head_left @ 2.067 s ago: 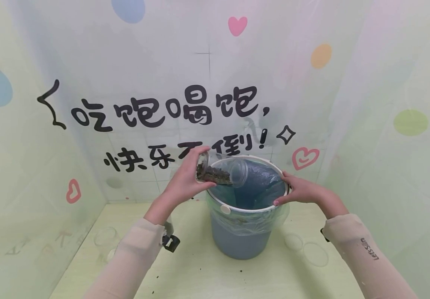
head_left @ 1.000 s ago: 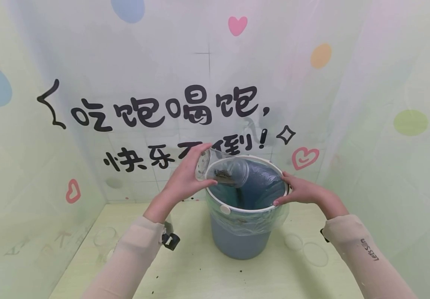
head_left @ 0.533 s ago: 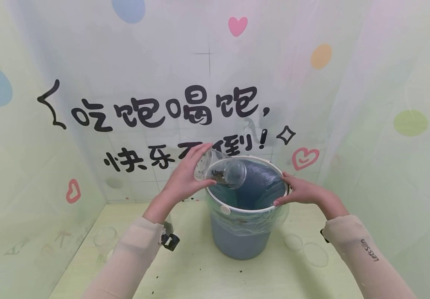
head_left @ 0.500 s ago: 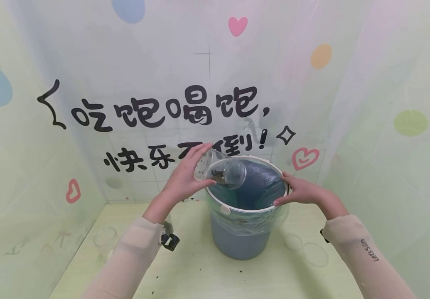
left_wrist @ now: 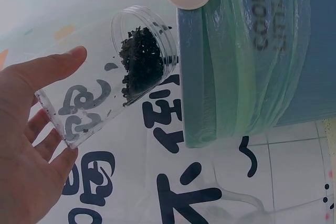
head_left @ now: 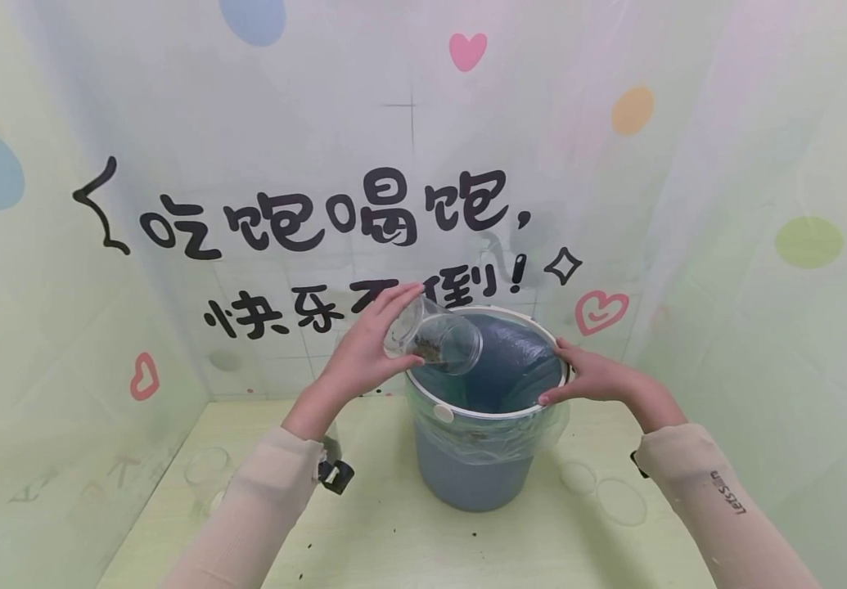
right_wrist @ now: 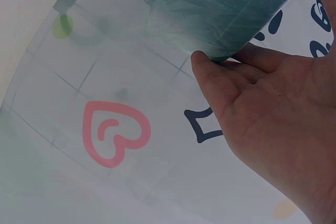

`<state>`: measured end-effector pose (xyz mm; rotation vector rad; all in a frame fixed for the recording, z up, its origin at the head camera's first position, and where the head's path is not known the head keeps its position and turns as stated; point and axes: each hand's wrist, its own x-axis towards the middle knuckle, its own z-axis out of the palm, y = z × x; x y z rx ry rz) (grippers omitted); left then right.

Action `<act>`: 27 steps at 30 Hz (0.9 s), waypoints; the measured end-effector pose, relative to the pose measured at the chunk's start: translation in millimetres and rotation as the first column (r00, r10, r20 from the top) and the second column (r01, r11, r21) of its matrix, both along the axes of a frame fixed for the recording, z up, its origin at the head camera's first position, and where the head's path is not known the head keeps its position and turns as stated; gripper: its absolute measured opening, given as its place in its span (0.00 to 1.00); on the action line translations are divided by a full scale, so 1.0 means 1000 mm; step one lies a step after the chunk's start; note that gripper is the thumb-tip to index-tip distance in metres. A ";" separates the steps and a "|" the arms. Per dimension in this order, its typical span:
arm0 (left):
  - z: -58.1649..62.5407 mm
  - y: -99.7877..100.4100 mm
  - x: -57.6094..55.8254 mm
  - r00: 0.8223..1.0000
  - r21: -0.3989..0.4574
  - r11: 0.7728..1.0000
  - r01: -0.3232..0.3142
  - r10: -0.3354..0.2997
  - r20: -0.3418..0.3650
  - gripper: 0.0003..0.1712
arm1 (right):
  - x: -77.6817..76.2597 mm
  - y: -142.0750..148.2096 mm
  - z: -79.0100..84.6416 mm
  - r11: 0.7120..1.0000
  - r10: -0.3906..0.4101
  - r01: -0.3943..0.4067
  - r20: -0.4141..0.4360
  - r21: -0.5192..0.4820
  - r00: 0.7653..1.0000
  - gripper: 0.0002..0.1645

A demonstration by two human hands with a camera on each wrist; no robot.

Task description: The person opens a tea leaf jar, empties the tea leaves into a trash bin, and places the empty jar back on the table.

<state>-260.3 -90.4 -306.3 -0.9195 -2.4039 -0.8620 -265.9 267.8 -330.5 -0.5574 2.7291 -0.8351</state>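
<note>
A clear plastic jar [head_left: 456, 327] lies tipped over the left side of a blue bucket [head_left: 470, 483], its mouth angled down and inward. My left hand [head_left: 364, 348] grips it around the base, thumb below and fingers above. Dark crumbly flakes [left_wrist: 142, 69] are bunched near the jar's mouth in the left wrist view; I cannot tell what they are. A thin greenish plastic bag [head_left: 500, 446] lines the bucket and folds over its white rim. At the bucket's right side, my right hand [head_left: 596, 378] pinches the bag-covered rim between thumb and fingers. The bucket's bottom is hidden.
Two clear round rings or lids [head_left: 622, 501] lie on the pale table [head_left: 379, 540] right of the bucket. A transparent container [head_left: 208, 470] stands at the left, partly behind the sleeve. Dark specks dot the table. A printed curtain [head_left: 283, 98] encloses the back and sides.
The jar's mouth has tipped further down, and far fewer dark flakes are left in it; a stream fell into the bucket about a second ago. The right hand has stayed on the rim.
</note>
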 end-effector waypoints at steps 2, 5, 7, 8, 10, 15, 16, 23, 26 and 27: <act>0.000 0.000 -0.001 1.000 -0.004 1.000 0.002 -0.002 -0.004 0.55 | 0.000 0.000 0.000 1.000 -0.002 0.002 -0.001 0.003 1.000 0.71; -0.001 0.001 -0.001 1.000 -0.009 1.000 0.005 -0.005 -0.010 0.55 | 0.000 0.000 -0.001 1.000 -0.005 0.005 -0.001 0.004 1.000 0.70; -0.001 0.001 -0.002 1.000 -0.010 1.000 0.009 -0.009 -0.011 0.55 | -0.001 0.000 -0.002 1.000 -0.008 0.008 0.001 0.000 1.000 0.70; -0.002 0.001 -0.002 1.000 -0.011 1.000 0.010 -0.010 -0.012 0.56 | -0.001 0.001 -0.002 1.000 -0.007 0.007 -0.001 -0.002 1.000 0.70; -0.002 0.001 -0.002 1.000 -0.011 1.000 0.011 -0.011 -0.010 0.56 | -0.001 0.001 -0.002 1.000 -0.004 0.004 -0.005 -0.006 1.000 0.70; -0.002 0.001 -0.002 1.000 -0.014 1.000 0.009 -0.009 -0.009 0.56 | -0.001 0.000 -0.002 1.000 0.000 0.000 -0.007 -0.010 1.000 0.71; -0.002 0.001 -0.002 1.000 -0.015 1.000 0.008 -0.008 -0.008 0.56 | 0.000 0.000 -0.002 1.000 -0.001 0.001 -0.006 -0.010 1.000 0.71; -0.003 0.001 -0.002 1.000 -0.018 1.000 0.001 -0.001 0.003 0.56 | 0.000 0.000 -0.002 1.000 -0.003 0.003 -0.005 -0.007 1.000 0.70; -0.002 0.001 -0.001 1.000 -0.003 1.000 -0.006 0.006 0.005 0.57 | -0.001 0.000 -0.002 1.000 -0.006 0.006 -0.002 -0.006 1.000 0.70; -0.001 0.001 -0.001 1.000 0.008 1.000 -0.011 0.011 0.007 0.58 | 0.000 0.000 -0.002 1.000 -0.006 0.006 -0.001 -0.006 1.000 0.71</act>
